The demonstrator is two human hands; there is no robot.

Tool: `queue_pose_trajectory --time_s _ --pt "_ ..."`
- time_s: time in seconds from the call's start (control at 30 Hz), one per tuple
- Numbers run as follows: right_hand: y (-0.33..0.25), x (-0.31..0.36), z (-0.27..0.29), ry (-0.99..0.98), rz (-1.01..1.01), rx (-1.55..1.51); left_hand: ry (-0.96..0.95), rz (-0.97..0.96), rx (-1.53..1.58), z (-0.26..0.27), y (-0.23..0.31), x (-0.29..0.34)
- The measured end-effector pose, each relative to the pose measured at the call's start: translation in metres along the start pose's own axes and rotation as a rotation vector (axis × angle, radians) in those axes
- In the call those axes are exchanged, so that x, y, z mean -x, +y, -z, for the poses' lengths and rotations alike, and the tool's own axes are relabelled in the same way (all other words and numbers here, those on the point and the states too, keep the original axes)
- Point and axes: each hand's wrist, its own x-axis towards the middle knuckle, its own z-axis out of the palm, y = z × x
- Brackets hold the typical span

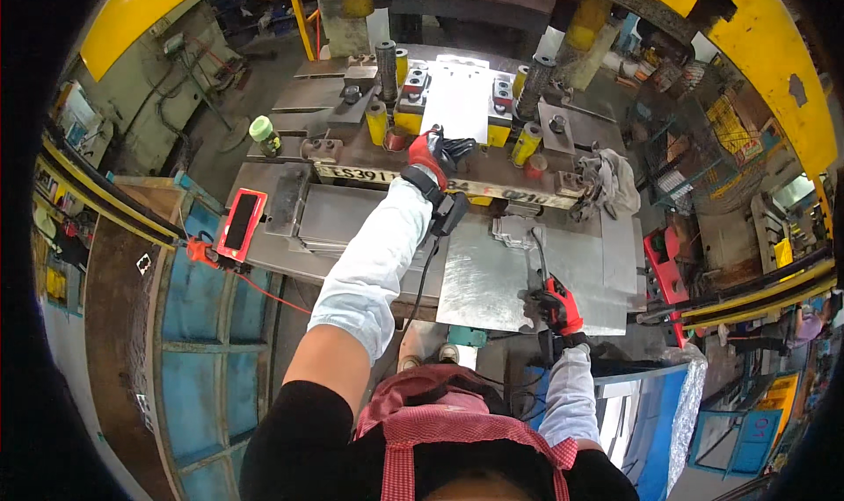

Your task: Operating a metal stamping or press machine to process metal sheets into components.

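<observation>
My left hand (pixel 440 155), in a red and black glove, reaches forward to the near edge of a bright metal sheet (pixel 455 101) lying in the press die. Its fingers close at the sheet's near left corner; the glove hides part of the grip. Farther right and nearer to me, my right hand (pixel 557 309), gloved alike, is closed around a dark, curved, rod-like tool (pixel 539 248). The tool's far end reaches a small pile of grey pieces (pixel 519 232). Under the right hand lies a wide shiny metal sheet (pixel 479 277).
Yellow-and-black posts (pixel 376 123) flank the die. Stacked grey plates (pixel 338 215) and a red-framed dark device (pixel 241 224) lie left. A green-capped bottle (pixel 263 134) stands behind them. A grey rag (pixel 608 183) hangs at right. A blue bin (pixel 651 413) stands near my right arm.
</observation>
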Motion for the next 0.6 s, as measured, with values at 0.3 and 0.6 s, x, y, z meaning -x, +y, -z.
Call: queue_pose_trajectory --time_s 0.3,0.6 --pt "-0.019 0.023 -0.021 0.114 0.281 0.394 -0.085 -0.083 -0.197 0.008 0.028 0.097" --pt "0.028 0.036 -0.008 0.421 0.274 -0.285 0.348 -0.441 -1.127 0.22 0.024 0.283"
